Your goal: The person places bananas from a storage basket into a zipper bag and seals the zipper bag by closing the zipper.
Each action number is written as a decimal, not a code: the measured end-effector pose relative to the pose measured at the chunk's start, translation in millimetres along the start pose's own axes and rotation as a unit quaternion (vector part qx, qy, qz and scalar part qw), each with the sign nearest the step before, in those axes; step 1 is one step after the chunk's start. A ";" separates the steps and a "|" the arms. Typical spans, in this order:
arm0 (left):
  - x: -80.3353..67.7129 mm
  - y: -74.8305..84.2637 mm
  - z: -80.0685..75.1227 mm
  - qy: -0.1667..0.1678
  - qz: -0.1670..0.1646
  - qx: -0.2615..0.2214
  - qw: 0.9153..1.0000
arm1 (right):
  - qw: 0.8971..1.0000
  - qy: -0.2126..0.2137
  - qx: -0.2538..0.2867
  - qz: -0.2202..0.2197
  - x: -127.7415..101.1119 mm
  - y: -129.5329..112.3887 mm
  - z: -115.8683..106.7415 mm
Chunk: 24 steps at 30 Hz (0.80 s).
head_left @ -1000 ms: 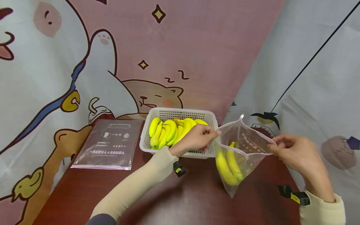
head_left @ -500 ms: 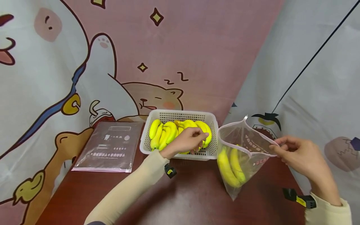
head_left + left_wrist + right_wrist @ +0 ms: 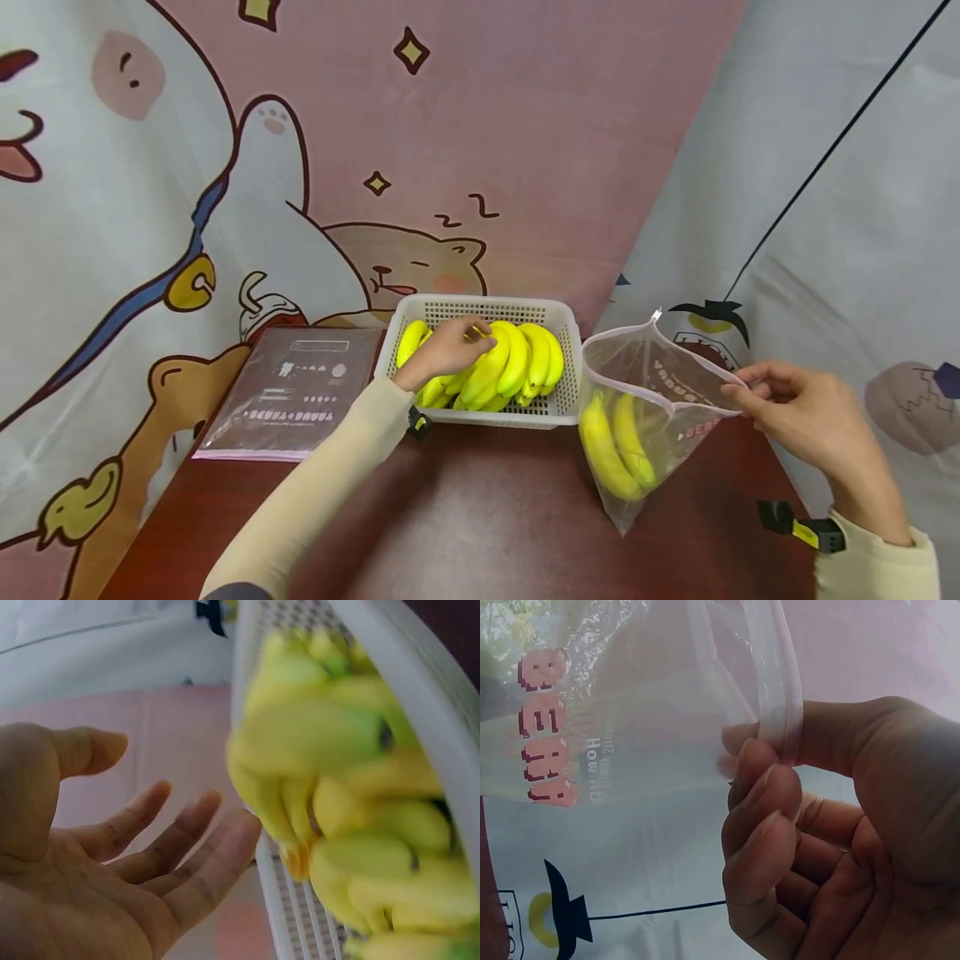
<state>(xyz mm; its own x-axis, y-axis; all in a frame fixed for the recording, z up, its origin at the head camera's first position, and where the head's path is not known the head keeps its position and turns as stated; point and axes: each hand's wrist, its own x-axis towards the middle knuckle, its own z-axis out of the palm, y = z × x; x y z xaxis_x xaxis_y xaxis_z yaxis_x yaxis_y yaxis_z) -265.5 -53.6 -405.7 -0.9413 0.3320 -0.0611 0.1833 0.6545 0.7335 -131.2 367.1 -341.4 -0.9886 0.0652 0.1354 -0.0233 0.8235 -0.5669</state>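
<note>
A white perforated basket (image 3: 480,302) at the back of the table holds a bunch of yellow bananas (image 3: 517,362). My left hand (image 3: 476,335) lies over the left part of that bunch. In the left wrist view its fingers (image 3: 187,840) are spread and relaxed beside the bananas (image 3: 337,750), gripping nothing. A clear zip bag (image 3: 660,375) hangs open to the right of the basket with two bananas (image 3: 611,446) inside. My right hand (image 3: 742,390) pinches the bag's rim (image 3: 776,682) between thumb and fingers (image 3: 757,787).
A flat stack of clear zip bags (image 3: 296,387) lies at the table's left. The dark red-brown tabletop (image 3: 487,517) runs toward me. A cartoon curtain hangs close behind the basket and along the right side.
My left hand let go of the bag's rim and moved left over the basket onto the bananas. My right hand kept hold of the bag, which stayed open.
</note>
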 end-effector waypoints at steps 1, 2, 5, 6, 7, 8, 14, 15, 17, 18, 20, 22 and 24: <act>2.6 -3.4 -1.2 -0.006 -0.008 0.009 1.000 | 1.000 0.000 -0.002 0.000 -0.1 0.5 -0.1; 5.1 -6.7 -2.2 -0.013 -0.014 0.018 1.000 | 1.000 0.000 -0.001 0.000 -0.1 0.9 -0.1; 12.8 -16.9 -3.5 -0.034 -0.034 0.052 0.997 | 1.000 0.001 -0.002 -0.003 -0.5 1.4 -0.2; 15.3 -20.0 -3.6 -0.041 -0.041 0.059 0.997 | 1.000 0.000 -0.001 -0.004 -0.5 1.4 -0.2; 17.6 -22.8 -3.5 -0.047 -0.046 0.069 0.995 | 1.000 0.001 -0.001 -0.007 -0.6 1.3 -0.3; 19.7 -25.4 -3.3 -0.052 -0.050 0.078 0.994 | 1.000 0.001 -0.001 -0.008 -0.6 1.2 -0.4; 32.0 -35.2 0.2 -0.070 -0.074 0.123 0.987 | 1.000 -0.004 -0.006 -0.012 -1.1 0.3 -1.1; 34.2 -36.2 0.9 -0.072 -0.083 0.124 0.986 | 1.000 -0.005 -0.005 -0.012 -1.1 0.1 -1.1; 38.3 -38.0 2.0 -0.078 -0.104 0.123 0.984 | 1.000 -0.006 -0.003 -0.011 -1.0 -0.6 -0.7; 40.4 -38.6 2.2 -0.081 -0.116 0.119 0.983 | 1.000 -0.007 -0.001 -0.011 -1.0 -1.1 -0.5; 43.9 -40.0 2.1 -0.078 -0.136 0.110 0.981 | 1.000 -0.007 0.000 -0.013 -1.0 -2.3 -0.1; 46.0 -41.3 1.5 -0.075 -0.148 0.108 0.980 | 1.000 -0.007 0.001 -0.016 -1.2 -3.6 0.4; 47.6 -42.5 0.5 -0.073 -0.156 0.112 0.979 | 1.000 -0.007 0.001 -0.019 -1.6 -4.8 0.5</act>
<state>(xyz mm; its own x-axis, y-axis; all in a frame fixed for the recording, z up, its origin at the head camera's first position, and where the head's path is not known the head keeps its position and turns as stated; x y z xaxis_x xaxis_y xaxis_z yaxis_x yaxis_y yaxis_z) -317.9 -65.3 -440.1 -0.9140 0.1749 -0.3660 -0.0338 0.8663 0.4984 -129.6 362.7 -339.4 -0.9890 0.0268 0.1454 -0.0605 0.8237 -0.5637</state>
